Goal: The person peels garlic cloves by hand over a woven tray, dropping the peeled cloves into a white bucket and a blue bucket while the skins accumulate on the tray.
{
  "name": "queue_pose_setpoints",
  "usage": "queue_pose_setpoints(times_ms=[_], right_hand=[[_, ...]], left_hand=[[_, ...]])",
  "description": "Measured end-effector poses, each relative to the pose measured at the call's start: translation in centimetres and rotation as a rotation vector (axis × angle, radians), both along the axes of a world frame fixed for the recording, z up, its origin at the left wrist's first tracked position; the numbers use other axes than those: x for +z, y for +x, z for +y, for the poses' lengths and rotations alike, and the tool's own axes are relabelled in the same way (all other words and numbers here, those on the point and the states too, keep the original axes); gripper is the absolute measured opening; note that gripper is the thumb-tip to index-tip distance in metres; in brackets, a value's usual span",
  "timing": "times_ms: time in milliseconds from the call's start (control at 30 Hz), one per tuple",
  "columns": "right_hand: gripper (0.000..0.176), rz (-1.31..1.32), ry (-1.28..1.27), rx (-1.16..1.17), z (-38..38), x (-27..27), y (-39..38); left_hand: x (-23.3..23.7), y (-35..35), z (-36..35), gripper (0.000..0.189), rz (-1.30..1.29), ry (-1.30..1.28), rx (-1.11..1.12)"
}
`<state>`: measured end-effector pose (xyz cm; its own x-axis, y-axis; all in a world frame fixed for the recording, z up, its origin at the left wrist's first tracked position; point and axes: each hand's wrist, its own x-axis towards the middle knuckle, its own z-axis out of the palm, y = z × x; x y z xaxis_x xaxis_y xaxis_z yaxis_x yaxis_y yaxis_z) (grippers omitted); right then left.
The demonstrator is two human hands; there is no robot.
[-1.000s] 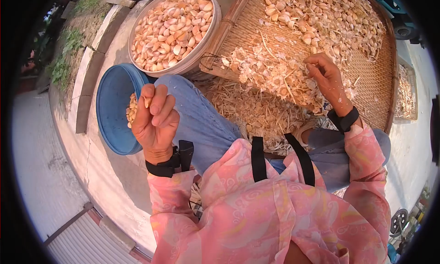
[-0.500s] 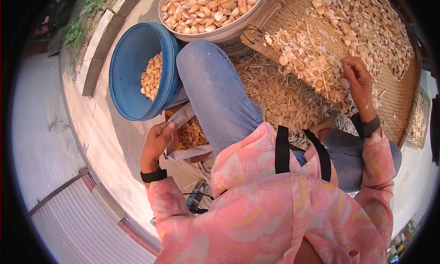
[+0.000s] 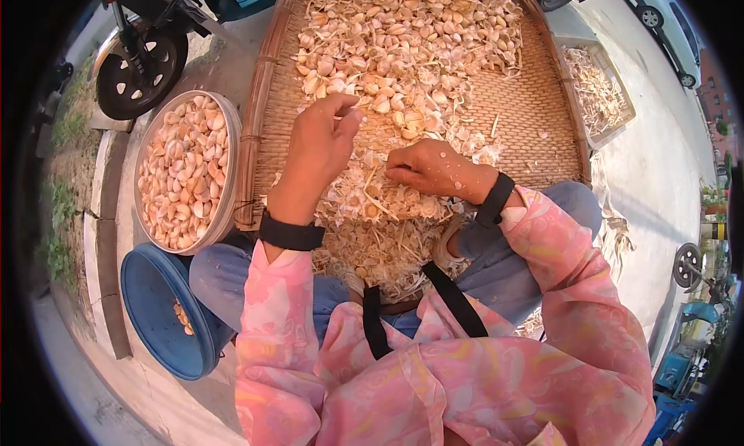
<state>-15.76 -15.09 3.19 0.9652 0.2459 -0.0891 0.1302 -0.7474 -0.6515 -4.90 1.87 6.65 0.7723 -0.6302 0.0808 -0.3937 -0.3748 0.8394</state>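
Outdoors on sunlit concrete, you sit at one woven tray, its far part heaped with garlic, cloves too many to count. Your two hands work apart over its near half: the left hand curls loosely, the right hand bends its fingers downward; whether either grips a clove cannot be told. Left of the tray stand one full tub and, nearer you, one tilted bucket; right of it, one crate. One pile of husks lies below its near edge; one car stands beyond its far right corner.
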Motion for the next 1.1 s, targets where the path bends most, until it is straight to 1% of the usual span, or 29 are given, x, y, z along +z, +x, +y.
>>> queue_pose_setpoints(times_ms=[33,100,167,233,267,300,333,367,400,433,467,533,567,600,667,767,867,900,967,1000,1067,1100], right_hand=[[0.017,-0.04,-0.009,0.018,-0.1,0.0,-0.1],[0.017,-0.095,-0.005,0.035,-0.2,-0.4,-0.3],[0.016,-0.135,-0.019,0.041,-0.5,-1.0,-0.6],[0.014,-0.13,-0.015,-0.044,-0.9,-0.7,-0.7],[0.014,-0.122,-0.008,-0.082,-0.9,-0.7,-0.9],[0.014,-0.195,0.029,-0.15,-1.2,-1.6,-0.8],[0.015,-0.194,0.116,-0.232,-1.5,-1.5,-0.4],[0.017,-0.188,0.207,-0.316,-1.6,-1.3,-0.1],[0.019,-0.176,0.298,-0.399,-1.5,-1.0,0.0],[0.026,-0.226,0.421,-0.35,-1.4,-0.7,0.2],[0.027,-0.123,0.578,-0.292,-1.1,-0.5,0.2],[0.029,0.095,0.879,-0.164,-0.4,0.5,0.2],[0.029,0.187,0.866,-0.133,-0.3,1.4,0.0],[0.029,0.173,0.883,-0.132,0.0,1.4,-0.1],[0.03,0.144,0.917,-0.127,0.6,1.2,-0.1],[0.03,0.221,1.015,-0.169,1.1,1.4,-0.4],[0.03,0.178,0.964,-0.138,1.0,0.8,-0.2],[0.029,0.139,1.006,-0.151,1.1,0.7,-0.2],[0.028,0.06,1.091,-0.177,1.4,0.6,-0.3],[0.027,0.083,1.099,-0.226,1.4,0.6,-0.4],[0.024,0.127,1.11,-0.323,1.4,0.5,-0.4],[0.023,0.136,1.112,-0.332,1.2,0.4,-0.3]], left_hand=[[-2.3,0.2,-3.5,0.027,-0.06,-0.033,-0.031],[-6.0,0.9,-7.7,0.022,-0.179,0.148,-0.133],[-7.1,1.0,-8.5,0.019,-0.156,0.243,-0.139],[-7.2,0.9,-7.9,0.02,-0.15,0.327,-0.152],[-7.6,0.5,-6.9,0.021,0.051,0.197,-0.112],[-8.0,0.3,-5.7,0.024,0.246,0.066,-0.06],[-7.0,-0.3,-4.8,0.026,0.433,-0.072,-0.005],[-5.8,-1.2,-3.8,0.033,0.491,-0.086,0.029],[-5.1,-2.0,-2.8,0.033,0.519,-0.135,0.029],[-4.6,-2.7,-1.9,0.034,0.546,-0.189,0.029],[-4.4,-3.3,-1.3,0.034,0.575,-0.25,0.032],[-4.3,-4.1,-0.3,0.025,0.673,-0.382,0.084],[-4.2,-4.5,0.2,0.022,0.729,-0.435,0.131],[-4.2,-4.7,0.7,0.02,0.784,-0.49,0.177],[-3.9,-5.3,1.0,0.016,0.772,-0.563,0.196],[-4.1,-6.2,1.5,0.013,0.811,-0.669,0.225],[-4.3,-6.5,1.4,0.011,0.9,-0.769,0.271],[-4.5,-6.5,1.4,0.01,0.936,-0.799,0.292],[-4.8,-6.4,1.2,0.008,1.031,-0.916,0.415],[-4.9,-6.3,1.2,0.007,1.074,-0.976,0.48],[-5.6,-6.3,1.8,0.009,1.052,-0.926,0.419],[-5.5,-6.5,2.0,0.012,1.041,-0.902,0.389]])
